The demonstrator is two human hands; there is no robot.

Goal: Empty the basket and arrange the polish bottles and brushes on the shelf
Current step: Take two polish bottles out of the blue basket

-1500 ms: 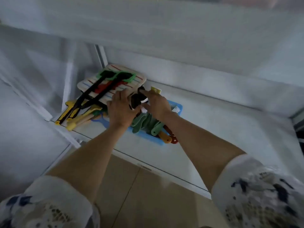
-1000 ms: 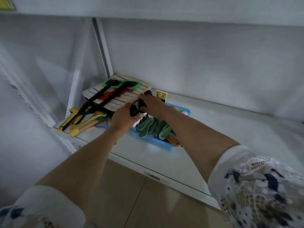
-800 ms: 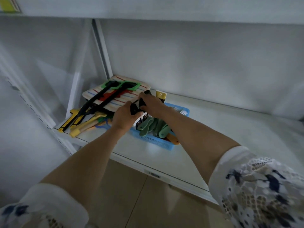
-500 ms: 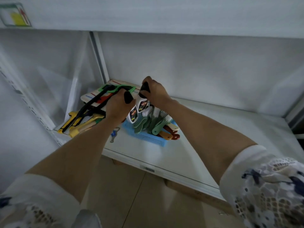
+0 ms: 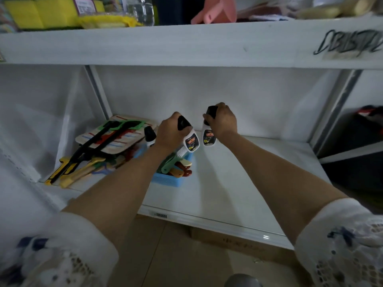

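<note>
Two white polish bottles with black caps are held in the air above the white shelf (image 5: 238, 183): the left bottle (image 5: 189, 139) in the left hand (image 5: 171, 132), the right bottle (image 5: 208, 136) in the right hand (image 5: 222, 120), each hand's fingers wrapped tight around the cap end. Below and just left of the left hand's fingers sits the blue plastic basket (image 5: 170, 180), with green and brown brush handles (image 5: 176, 165) in it and a third black-capped bottle (image 5: 149, 136) behind it. Further left lies a striped board (image 5: 116, 137) over yellow-handled tools (image 5: 76, 172).

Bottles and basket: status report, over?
Left hand and right hand each hold a bottle. Third bottle and brushes still in basket. Shelf right clear.
</note>
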